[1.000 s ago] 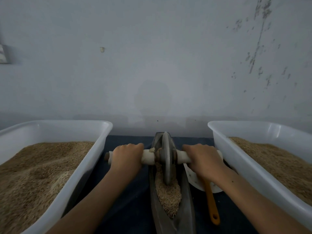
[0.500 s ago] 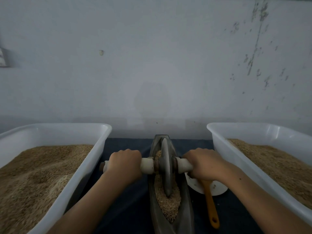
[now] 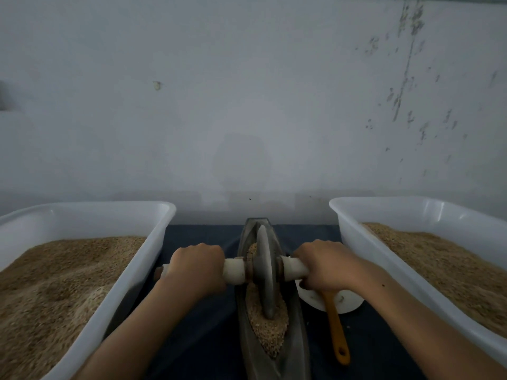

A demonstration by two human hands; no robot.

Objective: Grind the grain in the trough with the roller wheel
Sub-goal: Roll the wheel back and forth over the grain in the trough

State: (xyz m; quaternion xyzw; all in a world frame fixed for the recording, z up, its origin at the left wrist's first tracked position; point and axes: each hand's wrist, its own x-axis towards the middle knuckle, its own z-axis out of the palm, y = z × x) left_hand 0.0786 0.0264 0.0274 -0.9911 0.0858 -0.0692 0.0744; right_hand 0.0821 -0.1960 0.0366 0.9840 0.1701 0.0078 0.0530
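Note:
A narrow dark metal trough runs away from me on the dark cloth, with tan grain heaped inside. A grey metal roller wheel stands upright in the trough, its rim sunk in the grain. A white axle handle sticks out from both sides of the wheel. My left hand grips the left end of the handle. My right hand grips the right end. Both fists hide most of the handle.
A white plastic tub full of grain stands at the left, and a second white tub of grain at the right. A white dish with an orange-handled tool lies right of the trough. A grey wall rises behind.
The wheel and both hands have rolled back toward me along the trough, from near its far end to about its middle. My grip is unchanged.

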